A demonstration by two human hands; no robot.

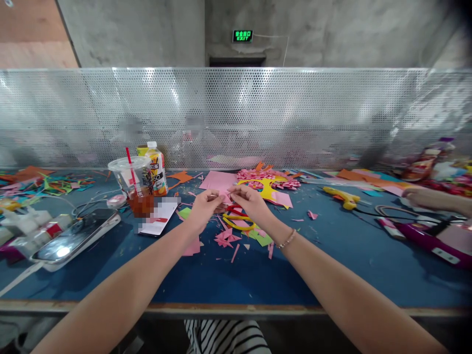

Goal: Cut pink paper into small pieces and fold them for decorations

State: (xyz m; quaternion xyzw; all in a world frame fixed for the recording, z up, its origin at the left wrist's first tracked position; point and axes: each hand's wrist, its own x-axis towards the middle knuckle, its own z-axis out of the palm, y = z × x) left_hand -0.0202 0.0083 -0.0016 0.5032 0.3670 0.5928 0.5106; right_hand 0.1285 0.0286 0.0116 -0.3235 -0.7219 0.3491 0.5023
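- A small pink paper piece is pinched between the fingertips of the left hand and the right hand; both hands are pressed together on it, just above the tabletop, so that fine work can be done close in front of the body.
- A thin bracelet is worn at the right wrist.
- Directly beneath the hands, scissors with red and yellow handles are laid down, seemingly kept within easy reach.
- Pink paper scraps and a green scrap are scattered around the scissors, most likely where they fell from cutting.
- Beyond the hands, a pink paper sheet, a yellow cut-out and pink paper flowers are set back, clear of the working spot.
- To the left, a plastic cup with a red straw, a juice bottle, and two phones are kept aside.
- To the right, a yellow glue gun is laid flat, and another person's hand is rested near coloured papers.
- A perforated metal screen is stood along the far edge.
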